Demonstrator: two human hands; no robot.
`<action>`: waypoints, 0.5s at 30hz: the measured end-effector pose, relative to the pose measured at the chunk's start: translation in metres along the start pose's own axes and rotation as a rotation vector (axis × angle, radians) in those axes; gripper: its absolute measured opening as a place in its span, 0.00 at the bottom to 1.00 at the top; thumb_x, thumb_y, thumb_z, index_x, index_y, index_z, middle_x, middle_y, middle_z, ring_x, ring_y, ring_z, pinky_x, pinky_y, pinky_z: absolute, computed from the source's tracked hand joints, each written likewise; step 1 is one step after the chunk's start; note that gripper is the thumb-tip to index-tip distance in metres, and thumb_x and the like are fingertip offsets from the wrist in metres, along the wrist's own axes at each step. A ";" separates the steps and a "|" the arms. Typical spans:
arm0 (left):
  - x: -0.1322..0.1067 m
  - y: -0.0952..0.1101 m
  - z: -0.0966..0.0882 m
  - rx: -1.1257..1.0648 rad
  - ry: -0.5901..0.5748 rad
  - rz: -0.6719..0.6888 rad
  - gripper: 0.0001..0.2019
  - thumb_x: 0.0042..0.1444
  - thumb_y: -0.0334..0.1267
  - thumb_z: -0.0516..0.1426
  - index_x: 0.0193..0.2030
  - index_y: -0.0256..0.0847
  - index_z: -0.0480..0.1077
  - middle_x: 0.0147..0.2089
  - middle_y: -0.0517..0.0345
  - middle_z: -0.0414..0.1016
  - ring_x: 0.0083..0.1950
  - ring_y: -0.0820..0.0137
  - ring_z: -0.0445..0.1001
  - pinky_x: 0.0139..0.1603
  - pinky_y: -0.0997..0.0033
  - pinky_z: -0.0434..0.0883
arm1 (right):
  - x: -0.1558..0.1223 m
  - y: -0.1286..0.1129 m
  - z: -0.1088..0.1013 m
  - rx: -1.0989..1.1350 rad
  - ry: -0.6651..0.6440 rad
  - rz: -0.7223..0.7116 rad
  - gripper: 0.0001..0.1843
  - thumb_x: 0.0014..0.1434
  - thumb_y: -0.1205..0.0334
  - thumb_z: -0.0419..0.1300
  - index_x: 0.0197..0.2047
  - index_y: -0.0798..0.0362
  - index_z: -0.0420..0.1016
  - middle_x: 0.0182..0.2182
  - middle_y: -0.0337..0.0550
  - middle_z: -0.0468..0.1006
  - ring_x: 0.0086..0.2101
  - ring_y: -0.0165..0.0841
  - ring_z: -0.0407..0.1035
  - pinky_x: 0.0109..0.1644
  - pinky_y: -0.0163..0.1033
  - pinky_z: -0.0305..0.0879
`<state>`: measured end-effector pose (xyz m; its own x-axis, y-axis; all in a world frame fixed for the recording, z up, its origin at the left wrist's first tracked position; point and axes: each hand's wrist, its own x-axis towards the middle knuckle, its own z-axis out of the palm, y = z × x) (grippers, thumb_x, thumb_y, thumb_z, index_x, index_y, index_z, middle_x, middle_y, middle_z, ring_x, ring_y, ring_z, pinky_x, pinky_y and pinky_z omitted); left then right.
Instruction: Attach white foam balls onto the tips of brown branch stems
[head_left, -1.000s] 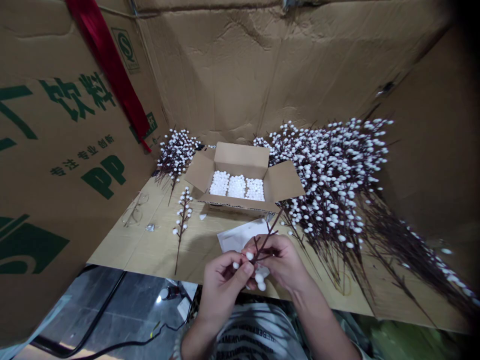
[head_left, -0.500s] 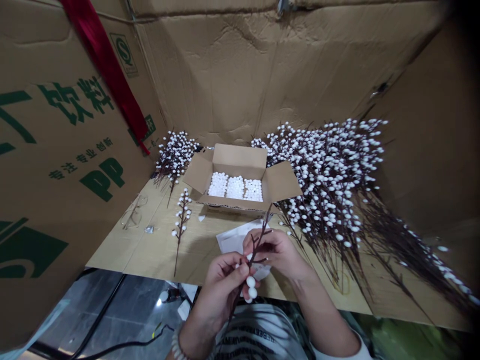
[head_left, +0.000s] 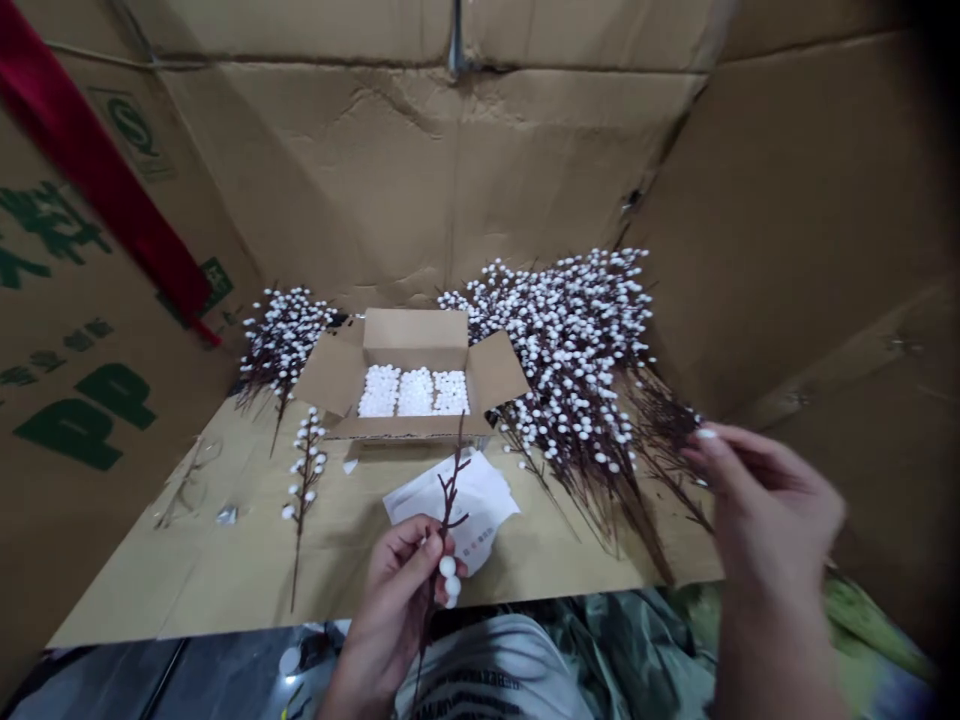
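My left hand (head_left: 405, 580) is closed around a thin brown artificial branch (head_left: 452, 490), held upright near the table's front edge. Bare twigs stick out along its upper part. A few white berries (head_left: 448, 568) hang beside my left fingers. Far to the right, my right hand (head_left: 765, 490) has thumb and forefinger pinched together by a heap of dark brown stems (head_left: 664, 420). A small white spot shows at those fingertips; whether it is a berry in their grip I cannot make out.
An open cardboard box (head_left: 416, 428) holds white berries in three groups. Behind it to the right lies a big pile of berry branches (head_left: 570, 350); a smaller bunch (head_left: 285, 335) is left. A single berry branch (head_left: 304, 480), white paper (head_left: 487, 500) and glasses (head_left: 187, 480) lie on the table. Cardboard walls surround it.
My right hand has left the branch and moved far right to the dark stems. My left hand keeps hold of the branch. The view has turned to the right.
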<state>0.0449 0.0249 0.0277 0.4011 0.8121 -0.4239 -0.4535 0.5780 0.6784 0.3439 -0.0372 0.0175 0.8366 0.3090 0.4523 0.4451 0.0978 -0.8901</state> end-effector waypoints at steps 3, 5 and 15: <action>0.005 -0.002 0.005 0.064 -0.037 0.022 0.20 0.31 0.47 0.73 0.21 0.35 0.72 0.19 0.62 0.71 0.19 0.79 0.68 0.18 0.84 0.63 | 0.053 0.031 -0.040 -0.396 0.168 -0.023 0.12 0.48 0.53 0.65 0.32 0.53 0.77 0.27 0.48 0.76 0.28 0.41 0.71 0.34 0.47 0.65; 0.007 -0.006 0.007 0.137 -0.043 0.076 0.19 0.32 0.47 0.73 0.22 0.36 0.74 0.20 0.61 0.73 0.19 0.79 0.68 0.19 0.83 0.64 | 0.080 0.049 -0.055 -0.549 0.084 0.014 0.07 0.45 0.58 0.67 0.23 0.51 0.75 0.20 0.44 0.72 0.24 0.40 0.68 0.32 0.46 0.60; 0.000 -0.007 0.014 0.553 -0.060 0.555 0.03 0.45 0.36 0.68 0.25 0.41 0.80 0.23 0.56 0.78 0.23 0.71 0.73 0.24 0.76 0.69 | 0.121 0.087 -0.031 -0.931 -0.176 -0.073 0.05 0.48 0.59 0.63 0.23 0.49 0.77 0.22 0.44 0.68 0.20 0.36 0.62 0.30 0.45 0.53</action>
<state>0.0595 0.0195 0.0318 0.2811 0.9557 0.0869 -0.1446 -0.0473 0.9884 0.4940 -0.0207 -0.0028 0.7704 0.4772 0.4228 0.6335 -0.6473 -0.4239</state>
